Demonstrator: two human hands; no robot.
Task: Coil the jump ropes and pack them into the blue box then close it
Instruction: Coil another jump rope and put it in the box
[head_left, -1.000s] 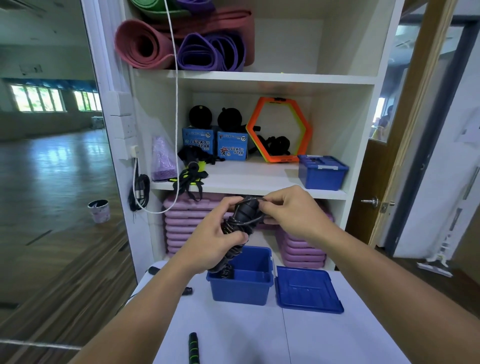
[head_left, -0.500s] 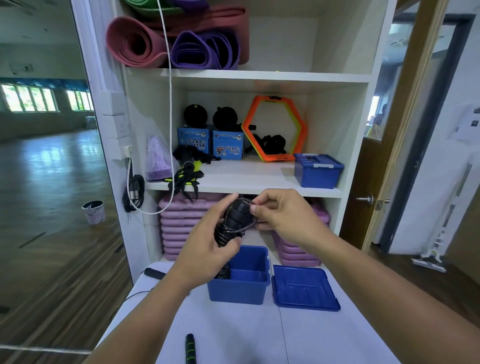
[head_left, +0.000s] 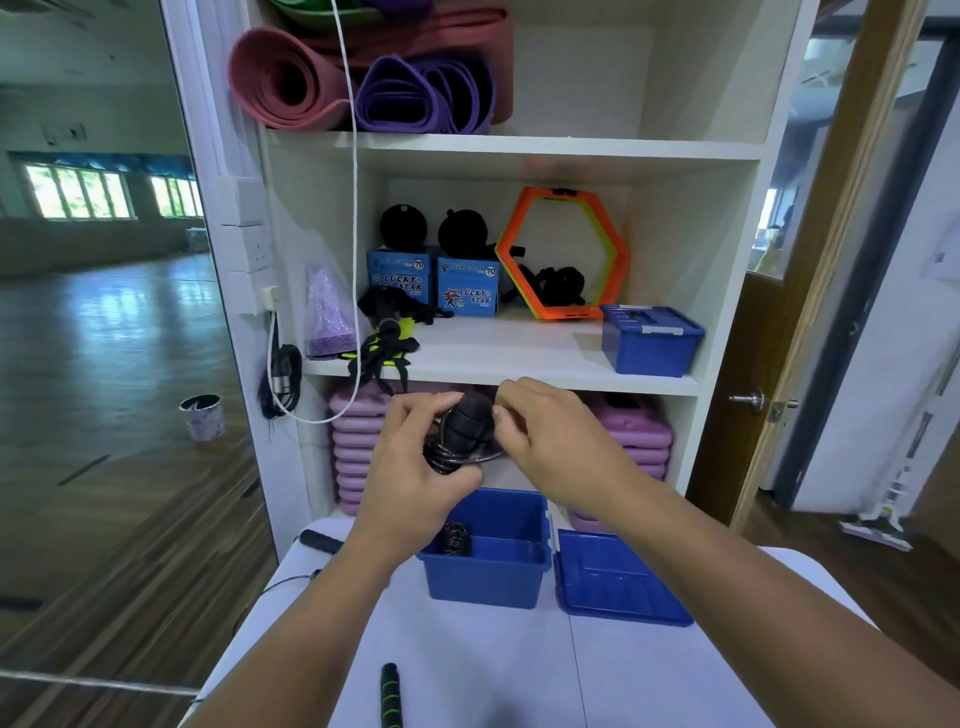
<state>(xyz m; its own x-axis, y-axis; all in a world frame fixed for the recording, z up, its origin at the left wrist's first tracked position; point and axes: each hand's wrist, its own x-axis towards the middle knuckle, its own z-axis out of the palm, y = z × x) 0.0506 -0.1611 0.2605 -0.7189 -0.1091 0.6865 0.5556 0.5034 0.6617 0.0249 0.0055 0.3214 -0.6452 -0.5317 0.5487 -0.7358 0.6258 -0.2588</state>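
Observation:
My left hand grips a black jump rope, its handles bundled with thin cord wound around them, held above the open blue box. My right hand pinches the cord at the bundle's right side. The box stands on the white table and another black coiled rope lies inside it. Its blue lid lies flat just right of the box. A black and green rope handle rests on the table near me, and a black handle with a thin cord lies at the table's far left corner.
A white shelf unit rises right behind the table, holding a second closed blue box, blue cartons, an orange hexagon ring, rolled mats and stacked purple pads. A mirror wall is to the left, a wooden door to the right.
My right hand has moved around the bundle, wrapping the cord tighter; the loose loop is smaller. Both hands stay above the box.

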